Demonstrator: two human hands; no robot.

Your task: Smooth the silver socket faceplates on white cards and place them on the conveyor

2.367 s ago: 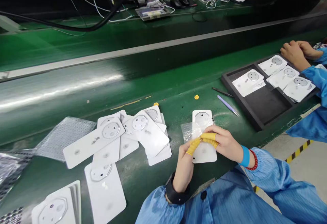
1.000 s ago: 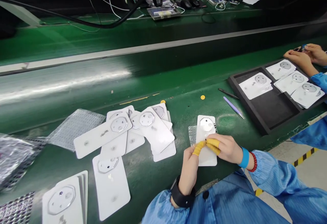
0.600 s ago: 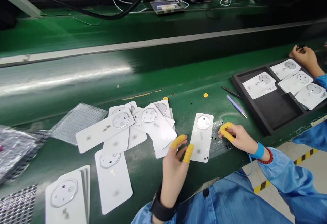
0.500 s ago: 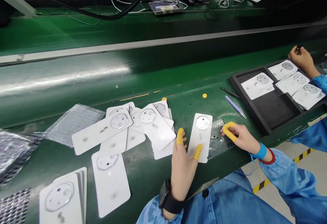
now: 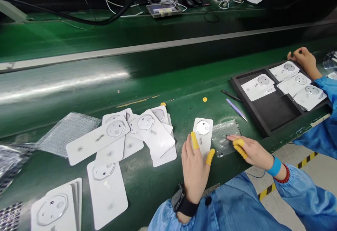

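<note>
My left hand [image 5: 194, 162] lies flat on a white card [image 5: 203, 133] with a clear octagonal part near its far end; yellow cots cover the forefinger and thumb, and the fingers are spread. My right hand [image 5: 249, 151], also with yellow cots, rests with fingers stretched on a clear dotted film sheet [image 5: 225, 137] just right of the card. Neither hand grips anything.
A loose heap of similar white cards [image 5: 137, 132] lies to the left, with more at the near left [image 5: 106, 189] and bubble film [image 5: 67, 129]. A black tray [image 5: 265, 113] holding cards stands right; another person's hand [image 5: 302, 57] is behind it. Tweezers [image 5: 236, 109] lie by the tray.
Both hands were pinched together over the card; they have since parted. My left hand came down flat on the card, and my right hand moved onto the film sheet.
</note>
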